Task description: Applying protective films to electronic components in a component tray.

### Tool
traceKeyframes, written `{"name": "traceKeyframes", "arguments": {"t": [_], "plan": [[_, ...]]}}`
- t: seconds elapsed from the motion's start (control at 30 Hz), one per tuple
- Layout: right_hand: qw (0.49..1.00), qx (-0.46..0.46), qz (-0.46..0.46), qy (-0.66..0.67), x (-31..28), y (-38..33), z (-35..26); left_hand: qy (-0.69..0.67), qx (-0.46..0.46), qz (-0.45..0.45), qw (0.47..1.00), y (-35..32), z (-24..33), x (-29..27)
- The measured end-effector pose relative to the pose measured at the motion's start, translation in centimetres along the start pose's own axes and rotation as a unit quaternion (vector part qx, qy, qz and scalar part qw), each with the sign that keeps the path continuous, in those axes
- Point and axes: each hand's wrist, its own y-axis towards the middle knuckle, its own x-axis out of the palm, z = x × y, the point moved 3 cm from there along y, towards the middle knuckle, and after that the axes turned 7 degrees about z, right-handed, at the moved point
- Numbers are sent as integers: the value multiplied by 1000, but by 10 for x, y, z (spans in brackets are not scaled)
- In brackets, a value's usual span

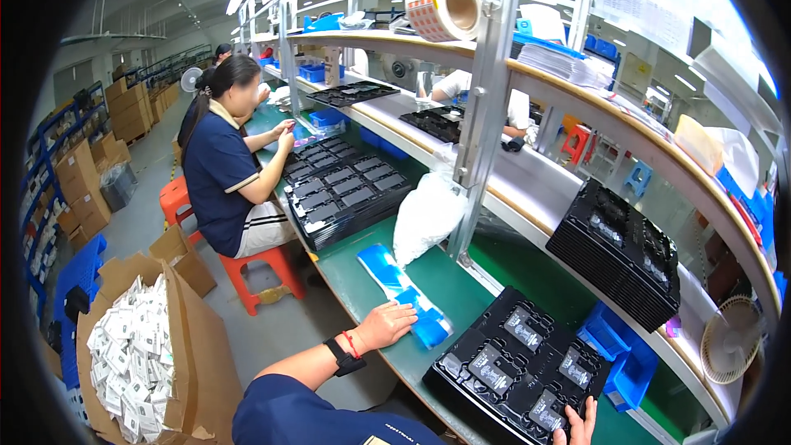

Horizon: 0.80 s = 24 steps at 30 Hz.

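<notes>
My left hand (386, 325) lies with its fingers stretched out at the edge of a glossy blue plastic film strip (381, 268) on the green bench. At the lower right, my right hand (581, 426) rests at the near edge of a black moulded tray (449, 369), fingers apart. Its fingertips are beside a flat black battery-like pack (546, 410) with pale printing. Several such packs sit in the tray's pockets, among them one at the top (522, 327). The lower part of my right hand is cut off by the frame.
A white plastic bag (428, 213) stands beyond the film, against a metal post. Stacked black trays (614, 251) sit on the ledge at right, above blue bins (633, 372). More filled trays (346, 189) lie before a seated co-worker (222, 156). A carton of white packets (198, 354) stands at left.
</notes>
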Motion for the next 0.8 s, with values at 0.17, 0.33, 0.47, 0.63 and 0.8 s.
{"name": "traceKeyframes", "arguments": {"t": [0.17,0.33,0.47,0.63,0.8], "plan": [[1000,10,15,14,0,-3,6,-54,16,48,997,31,9,-4],[998,8,18,61,10,-2,4,-26,-4,51,998,3,5,-17],[997,4,53,64,10,-11,11,-36,8,42,998,17,11,-15],[998,21,31,44,3,-7,4,-105,-44,33,993,24,5,-22],[999,-25,7,-18,-1,4,-5,-63,-57,138,987,89,-25,-64]]}}
